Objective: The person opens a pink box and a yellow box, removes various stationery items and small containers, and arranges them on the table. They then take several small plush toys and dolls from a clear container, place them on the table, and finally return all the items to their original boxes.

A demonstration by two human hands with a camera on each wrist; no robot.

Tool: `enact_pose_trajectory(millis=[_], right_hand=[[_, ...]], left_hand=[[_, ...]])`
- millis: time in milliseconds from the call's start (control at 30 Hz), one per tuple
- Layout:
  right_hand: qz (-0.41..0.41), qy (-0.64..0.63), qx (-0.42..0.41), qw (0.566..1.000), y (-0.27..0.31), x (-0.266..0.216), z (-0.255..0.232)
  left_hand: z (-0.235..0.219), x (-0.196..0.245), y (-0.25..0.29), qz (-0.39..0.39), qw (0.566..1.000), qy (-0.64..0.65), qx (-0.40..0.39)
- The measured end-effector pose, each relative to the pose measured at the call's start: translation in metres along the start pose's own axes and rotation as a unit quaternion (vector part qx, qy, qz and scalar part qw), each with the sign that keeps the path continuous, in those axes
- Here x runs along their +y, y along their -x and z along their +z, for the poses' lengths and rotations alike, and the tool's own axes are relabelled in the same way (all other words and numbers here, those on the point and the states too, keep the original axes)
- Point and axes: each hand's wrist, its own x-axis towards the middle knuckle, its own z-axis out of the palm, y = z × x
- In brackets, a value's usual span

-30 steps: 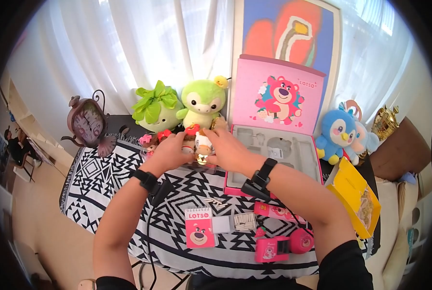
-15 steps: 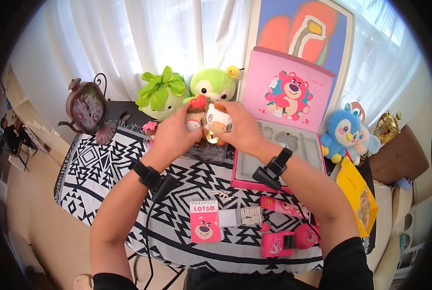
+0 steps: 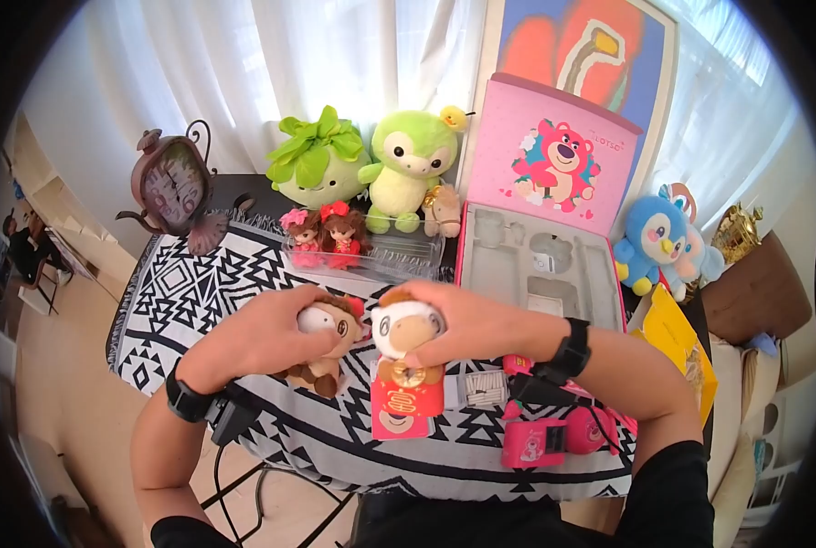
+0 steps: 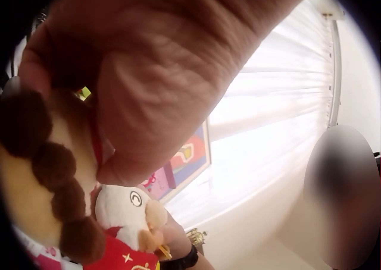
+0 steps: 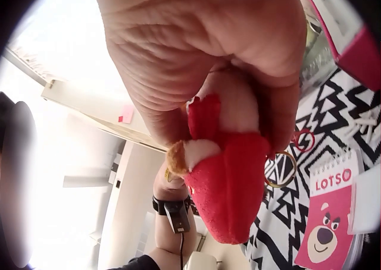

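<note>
My left hand (image 3: 266, 333) grips a tan and cream plush toy (image 3: 324, 373) with dark brown feet, fingers over its head. In the left wrist view brown tufts run along this plush (image 4: 53, 187), and my palm covers much of it. My right hand (image 3: 481, 320) holds a white-headed plush horse (image 3: 403, 333) by the head. The horse wears a red garment with gold characters and a gold ornament. From the right wrist, its red back (image 5: 229, 181) and a gold ring (image 5: 281, 169) show. Both toys are held side by side over the patterned cloth, the horse overlapping a pink LOTSO notepad (image 5: 333, 222).
Behind the hands, two red-dressed dolls (image 3: 339, 242) stand in a clear tray (image 3: 408, 248). Green plush toys (image 3: 408, 173) and a small tan horse (image 3: 443, 212) sit farther back. An opened pink gift box (image 3: 545, 301) lies right of centre, with pink items (image 3: 536, 445) nearer me.
Both hands have lifted the two plush toys from the clear tray and drawn them toward me and apart. The dolls and small tan horse have come into view behind.
</note>
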Motion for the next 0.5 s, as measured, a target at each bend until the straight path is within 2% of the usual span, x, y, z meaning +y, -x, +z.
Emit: enact_pose_trajectory(millis=[33,133,167,200,267,333,400,433,467,500], right_hand=[[0.046,-0.007,-0.037,0.998,-0.007,0.006,0.005],[0.088,-0.073,-0.027,0.993,-0.040,0.041,0.010],[0.116,-0.120,-0.010,0.986,-0.047,0.050,0.011],[0.116,-0.117,-0.010,0.986,-0.054,0.055,0.009],[0.037,0.119,0.034,0.992,-0.065,0.059,0.004],[0.040,0.171,0.057,0.983,-0.067,0.058,-0.001],[0.083,0.245,0.092,0.962,-0.068,0.053,-0.003],[0.065,0.308,0.100,0.944,-0.067,0.054,-0.003],[0.065,0.309,0.097,0.944,-0.063,0.047,0.000],[0.074,0.377,0.121,0.915,-0.056,0.034,0.004]], left_hand=[[0.002,-0.007,-0.003,-0.002,1.000,0.011,-0.007],[0.017,-0.038,-0.031,-0.042,0.999,0.026,0.007],[0.024,-0.057,-0.044,-0.003,1.000,0.004,0.022],[0.029,-0.065,-0.053,-0.001,1.000,0.004,0.024],[0.036,-0.070,-0.067,0.021,0.995,0.023,0.090],[0.045,-0.070,-0.075,0.011,0.994,0.044,0.103],[0.055,-0.078,-0.087,0.098,0.982,0.049,0.154],[0.057,-0.082,-0.092,0.100,0.983,0.057,0.142],[0.059,-0.083,-0.092,0.099,0.983,0.060,0.143],[0.062,-0.084,-0.091,0.111,0.981,0.067,0.147]])
